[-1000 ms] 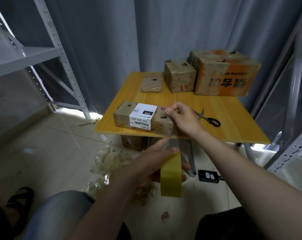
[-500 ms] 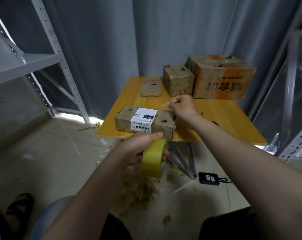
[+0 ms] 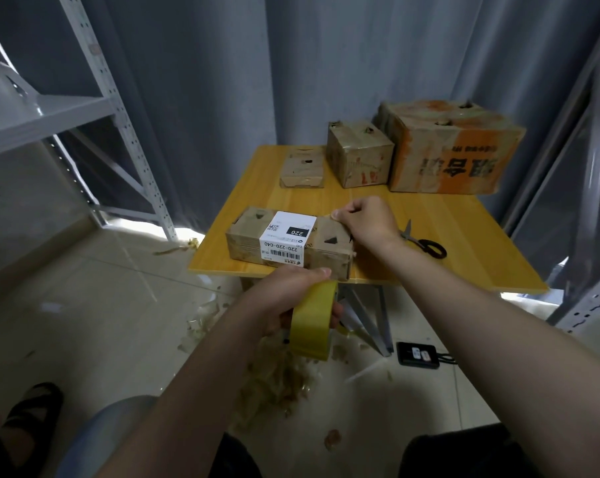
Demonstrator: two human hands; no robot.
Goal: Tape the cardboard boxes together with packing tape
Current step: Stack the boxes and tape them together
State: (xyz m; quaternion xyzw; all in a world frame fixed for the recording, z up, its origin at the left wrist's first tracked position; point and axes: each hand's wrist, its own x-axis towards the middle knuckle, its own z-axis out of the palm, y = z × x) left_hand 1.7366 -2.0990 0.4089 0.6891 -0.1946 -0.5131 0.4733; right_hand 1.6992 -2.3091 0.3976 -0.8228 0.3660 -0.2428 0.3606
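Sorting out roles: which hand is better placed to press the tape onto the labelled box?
Right hand: it pinches the tape end at the far top edge of the labelled box. The left hand grips the tape roll below the table edge.

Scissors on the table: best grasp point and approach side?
Take the scissors by the black handle loops, coming down from above on the near right. They lie flat on the table with the blades pointing away and left, so the loops are the thicker, blunt end nearest the person.

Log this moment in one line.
left hand grips yellow packing tape roll | right hand pinches tape end on labelled brown cardboard box | black-handled scissors lie on yellow wooden table
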